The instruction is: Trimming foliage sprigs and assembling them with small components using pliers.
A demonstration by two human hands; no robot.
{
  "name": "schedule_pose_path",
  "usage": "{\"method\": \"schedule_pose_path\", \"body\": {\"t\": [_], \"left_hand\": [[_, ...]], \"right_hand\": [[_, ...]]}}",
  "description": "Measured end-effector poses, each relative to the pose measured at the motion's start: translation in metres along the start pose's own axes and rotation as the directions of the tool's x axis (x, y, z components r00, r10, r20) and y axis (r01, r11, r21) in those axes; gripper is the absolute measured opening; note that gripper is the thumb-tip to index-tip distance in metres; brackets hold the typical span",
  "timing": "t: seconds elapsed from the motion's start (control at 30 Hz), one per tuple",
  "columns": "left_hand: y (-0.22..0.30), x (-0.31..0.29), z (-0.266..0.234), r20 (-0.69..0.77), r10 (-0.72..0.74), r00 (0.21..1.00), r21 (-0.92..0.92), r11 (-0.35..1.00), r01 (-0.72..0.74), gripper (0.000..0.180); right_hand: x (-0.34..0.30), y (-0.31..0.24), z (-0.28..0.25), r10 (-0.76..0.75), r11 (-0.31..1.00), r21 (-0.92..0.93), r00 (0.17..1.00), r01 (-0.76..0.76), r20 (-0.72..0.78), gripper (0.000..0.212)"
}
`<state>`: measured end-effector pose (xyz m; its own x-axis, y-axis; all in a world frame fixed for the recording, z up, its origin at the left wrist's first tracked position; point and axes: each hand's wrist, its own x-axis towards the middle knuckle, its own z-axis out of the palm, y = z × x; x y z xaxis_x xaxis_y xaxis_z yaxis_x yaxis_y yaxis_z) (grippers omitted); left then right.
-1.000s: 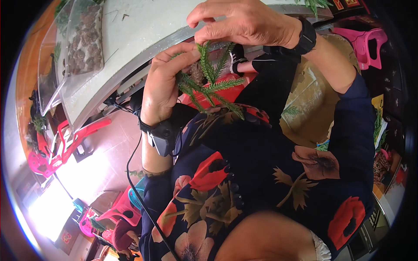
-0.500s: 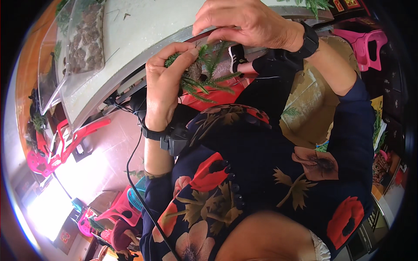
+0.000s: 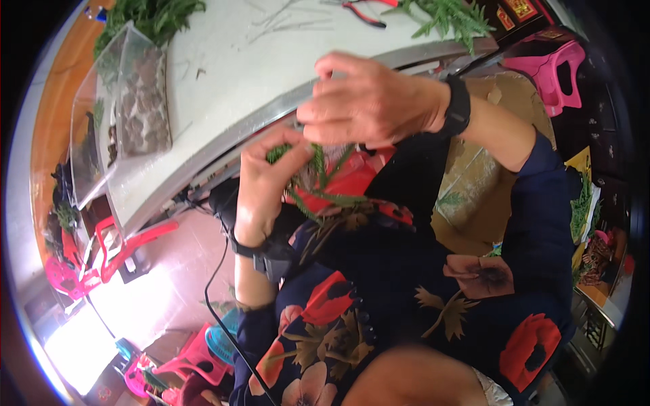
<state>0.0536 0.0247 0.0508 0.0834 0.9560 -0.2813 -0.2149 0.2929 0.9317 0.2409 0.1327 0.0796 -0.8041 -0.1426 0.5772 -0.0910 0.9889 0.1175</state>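
Note:
My left hand (image 3: 267, 179) is closed in a pinch on a green artificial pine sprig (image 3: 317, 166), held just off the table's near edge. A brownish pine cone, partly covered by my thumb, sits among its needles. Directly above and to the right, my right hand (image 3: 376, 105) is turned back outward with its fingers curled, touching or nearly touching my left fingertips. Its thumb is hidden and the fingers are slightly blurred, so whatever they pinch does not show.
On the white table (image 3: 223, 88) stands a clear plastic box (image 3: 142, 101) of pine cones at the left. Green sprigs (image 3: 447, 24), thin wires (image 3: 291, 24) and red-handled pliers (image 3: 365, 15) lie toward the back. An open cardboard box (image 3: 474, 183) is by my right arm; a pink stool (image 3: 552, 74) stands beyond.
My right hand has come down and rolled over, its curled fingers now at my left fingertips. My left hand keeps the sprig, which is lower. More of the table shows.

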Motion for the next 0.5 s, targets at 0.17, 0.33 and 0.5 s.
{"method": "schedule_pose_path", "body": {"t": [0.17,0.33,0.5], "left_hand": [[0.023,0.004,0.027,0.057,0.426,0.903,0.654,0.668,-0.356,0.007],[0.019,0.005,0.037,0.095,0.638,0.764,0.856,0.340,-0.390,0.009],[0.009,-0.020,0.031,-0.262,0.300,0.917,0.489,0.861,-0.142,0.009]], "right_hand": [[0.003,0.000,-0.026,0.253,0.960,0.055,0.934,-0.275,0.253,0.008],[0.000,-0.011,-0.023,0.504,0.804,0.153,0.794,-0.575,0.340,0.014],[0.004,-0.001,-0.013,0.614,0.375,0.374,0.530,-0.848,0.585,0.020]]}}
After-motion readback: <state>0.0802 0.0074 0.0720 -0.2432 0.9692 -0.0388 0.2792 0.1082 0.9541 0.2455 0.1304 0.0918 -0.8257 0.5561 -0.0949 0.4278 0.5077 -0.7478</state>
